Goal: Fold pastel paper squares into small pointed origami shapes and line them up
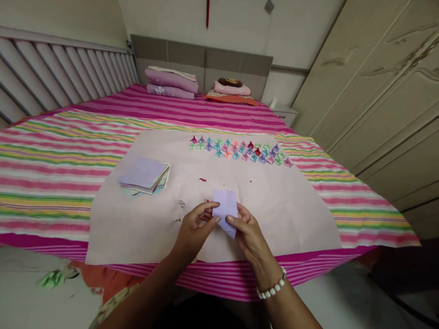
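We find the lilac origami sheet [225, 199] at lower centre of the frame, apparently folded narrow, over the pale mat [293, 210]. Our left hand [195, 226] pinches its left edge between thumb and finger; our right hand [251, 235] pinches the other side, thumb in front, fingers mostly hidden behind. For a crisp crease, we should match the edges first — then press a thumb firmly along the fold while the other hand steadies the layers.
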### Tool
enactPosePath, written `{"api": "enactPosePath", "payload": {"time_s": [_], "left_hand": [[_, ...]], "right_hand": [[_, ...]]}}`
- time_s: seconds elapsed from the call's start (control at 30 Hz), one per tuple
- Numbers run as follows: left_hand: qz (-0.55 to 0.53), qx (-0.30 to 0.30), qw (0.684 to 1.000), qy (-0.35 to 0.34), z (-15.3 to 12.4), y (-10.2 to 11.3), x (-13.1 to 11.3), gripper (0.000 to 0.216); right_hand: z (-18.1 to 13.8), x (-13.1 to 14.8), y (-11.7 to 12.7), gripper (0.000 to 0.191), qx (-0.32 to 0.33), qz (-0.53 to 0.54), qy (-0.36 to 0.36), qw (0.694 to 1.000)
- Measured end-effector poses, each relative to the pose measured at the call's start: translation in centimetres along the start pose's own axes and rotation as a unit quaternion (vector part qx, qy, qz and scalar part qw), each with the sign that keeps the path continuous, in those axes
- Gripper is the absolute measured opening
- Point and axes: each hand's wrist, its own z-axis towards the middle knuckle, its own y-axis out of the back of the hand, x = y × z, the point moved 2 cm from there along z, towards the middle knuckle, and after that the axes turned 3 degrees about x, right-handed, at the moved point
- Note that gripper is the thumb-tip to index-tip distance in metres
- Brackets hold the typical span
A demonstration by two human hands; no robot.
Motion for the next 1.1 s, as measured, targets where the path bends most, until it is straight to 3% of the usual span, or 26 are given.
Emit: {"api": "enactPosePath", "payload": {"time_s": [0.13,0.23,0.57,0.7,0.77,0.93,1.1], "left_hand": [[-0.046,0.006,0.999,0.019,0.0,-0.3,0.5,0.041],[-0.066,-0.01,0.997,0.035,0.1,-0.5,0.6,0.043],[-0.054,-0.055,0.995,0.068,0.0,-0.9,0.5,0.022],[-0.067,-0.035,0.99,0.121,0.1,-0.9,0.4,0.019],[-0.08,-0.018,0.987,0.141,0.0,-0.8,0.6,0.02],[-0.069,0.017,0.987,0.144,0.0,-0.7,1.5,0.023],[-0.053,0.025,0.985,0.164,0.0,-0.7,2.2,0.027]], "right_hand": [[0.0,0.3,0.0,0.069,-0.027,0.006,0.035,0.999],[-0.1,0.3,-0.2,0.069,-0.043,-0.003,0.057,0.997],[-0.1,0.0,-0.3,0.031,-0.051,-0.094,0.067,0.992],[0.2,0.2,-0.3,0.049,-0.066,-0.09,0.091,0.99],[0.3,0.3,-0.4,0.055,-0.063,-0.077,0.073,0.992],[0.4,0.3,-0.5,0.041,-0.047,-0.051,-0.04,0.997],[0.7,0.4,-0.2,0.026,-0.081,-0.111,0.001,0.991]]}}
